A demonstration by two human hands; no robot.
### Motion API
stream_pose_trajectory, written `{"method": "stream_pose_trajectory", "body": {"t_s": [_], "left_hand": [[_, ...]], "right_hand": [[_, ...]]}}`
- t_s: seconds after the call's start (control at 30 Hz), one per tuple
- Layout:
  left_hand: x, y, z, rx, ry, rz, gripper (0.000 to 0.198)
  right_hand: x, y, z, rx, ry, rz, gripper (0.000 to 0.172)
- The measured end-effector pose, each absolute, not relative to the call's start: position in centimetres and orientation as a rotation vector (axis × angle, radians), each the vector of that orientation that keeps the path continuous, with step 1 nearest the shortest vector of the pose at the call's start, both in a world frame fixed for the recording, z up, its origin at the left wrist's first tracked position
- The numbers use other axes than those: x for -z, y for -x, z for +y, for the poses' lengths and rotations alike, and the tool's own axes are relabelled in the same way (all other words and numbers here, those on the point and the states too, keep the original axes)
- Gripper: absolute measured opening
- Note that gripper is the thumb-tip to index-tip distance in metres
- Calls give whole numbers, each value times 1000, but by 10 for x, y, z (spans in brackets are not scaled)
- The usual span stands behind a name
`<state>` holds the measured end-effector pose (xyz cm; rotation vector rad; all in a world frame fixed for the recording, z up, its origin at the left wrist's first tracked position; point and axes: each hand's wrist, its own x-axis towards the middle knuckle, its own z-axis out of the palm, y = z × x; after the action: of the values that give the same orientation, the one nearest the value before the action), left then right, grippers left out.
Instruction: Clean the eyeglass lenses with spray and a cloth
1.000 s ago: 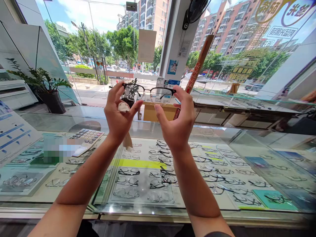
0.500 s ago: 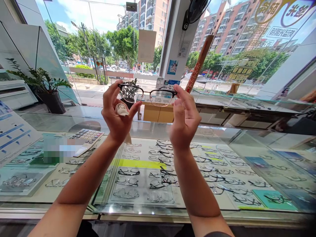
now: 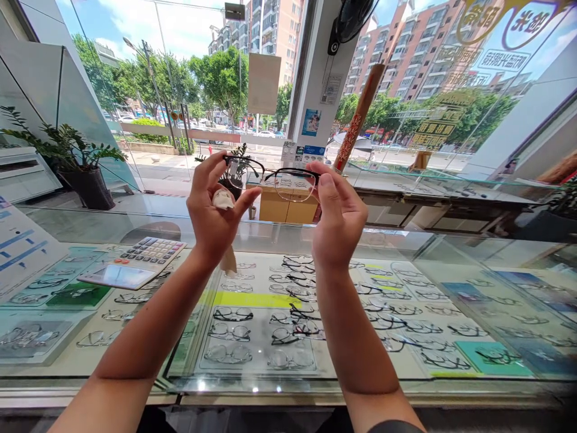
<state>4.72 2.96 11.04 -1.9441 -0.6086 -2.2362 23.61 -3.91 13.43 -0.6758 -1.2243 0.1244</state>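
Glasses [image 3: 274, 177] pinched between both hands.

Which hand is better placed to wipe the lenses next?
Left, probably. The left hand has the cloth tucked against its palm, close below the glasses it pinches at one end. The right hand holds only the other end, so it could steady them.

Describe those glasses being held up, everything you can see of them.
The glasses have a black upper rim, thin lower rims and clear lenses; the frame looks part plastic, part metal. They are held nearly level in the air, above the glass counter. The left hand pinches one end, with a small cloth tucked in its palm. The right hand pinches the other end. Nothing else touches them.
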Motion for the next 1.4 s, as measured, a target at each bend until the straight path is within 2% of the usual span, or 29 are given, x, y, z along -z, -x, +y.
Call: {"method": "stream_pose_trajectory", "body": {"t_s": [0.13, 0.57, 0.8, 1.23, 1.4], "left_hand": [[-109, -50, 29, 2241, 1959, -603, 83], [-110, -51, 25, 2241, 1924, -601, 80], [-110, -51, 24, 2235, 1942, -609, 80], [-113, -50, 21, 2263, 1957, -606, 85], [-113, -51, 20, 2286, 1973, -600, 87]], "right_hand": [[-134, -238, -38, -231, 601, -1263, 42], [-136, -242, -37, -272, 604, -1355, 55], [-137, -241, -38, -312, 549, -1309, 47], [-136, -245, -34, -337, 559, -1347, 50], [-136, -246, -33, -347, 540, -1305, 43]]}}
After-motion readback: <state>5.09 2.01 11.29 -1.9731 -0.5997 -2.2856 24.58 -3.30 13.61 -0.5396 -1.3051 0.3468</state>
